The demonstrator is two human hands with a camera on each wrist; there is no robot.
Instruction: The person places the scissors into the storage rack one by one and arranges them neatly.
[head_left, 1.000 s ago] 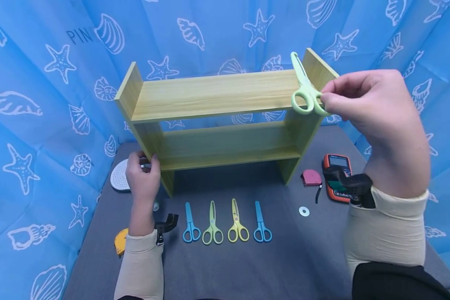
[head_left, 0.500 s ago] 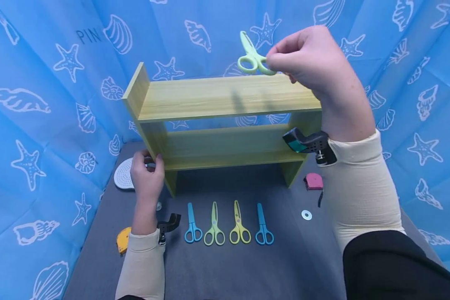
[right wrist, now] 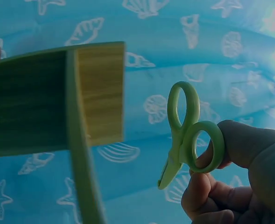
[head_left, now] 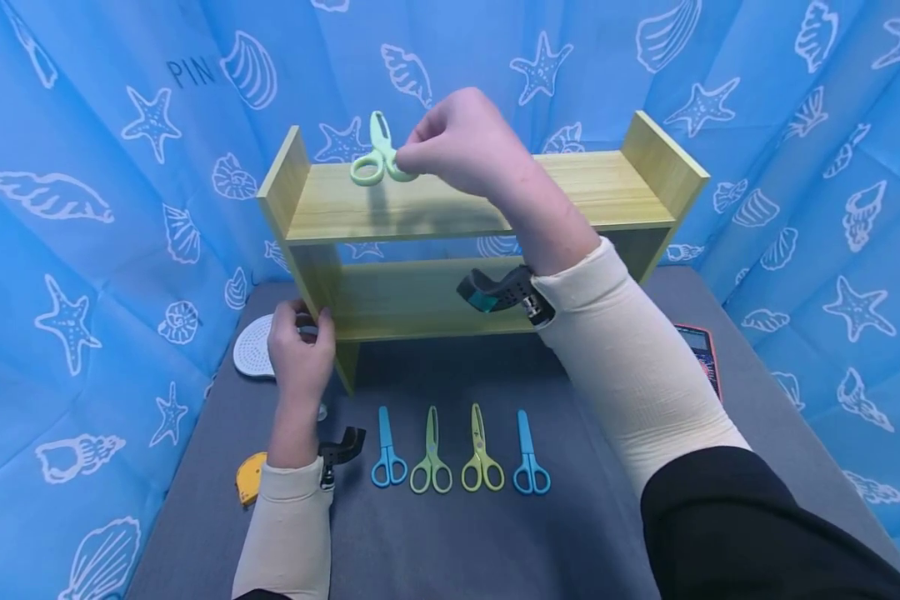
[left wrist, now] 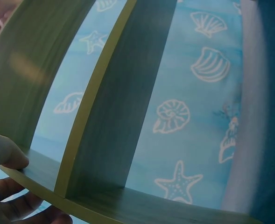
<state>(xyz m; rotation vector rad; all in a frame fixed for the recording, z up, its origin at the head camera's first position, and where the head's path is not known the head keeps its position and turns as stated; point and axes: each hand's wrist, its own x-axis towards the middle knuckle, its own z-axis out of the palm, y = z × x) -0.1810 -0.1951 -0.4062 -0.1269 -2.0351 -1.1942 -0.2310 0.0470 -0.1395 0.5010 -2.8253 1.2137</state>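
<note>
One pair of green scissors point(head_left: 376, 158) pinched in right hand point(head_left: 461, 142) above shelf point(head_left: 450, 196).

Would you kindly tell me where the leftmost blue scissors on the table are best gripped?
Take the blue scissors by the handle loops, from above on the near side. They lie flat with blades pointing away, and the green pair lies close alongside, so a top pinch seems safest.

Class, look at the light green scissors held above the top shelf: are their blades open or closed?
Closed. The light green scissors show one single tip with both loops side by side, pinched by the right hand over the shelf.
</note>
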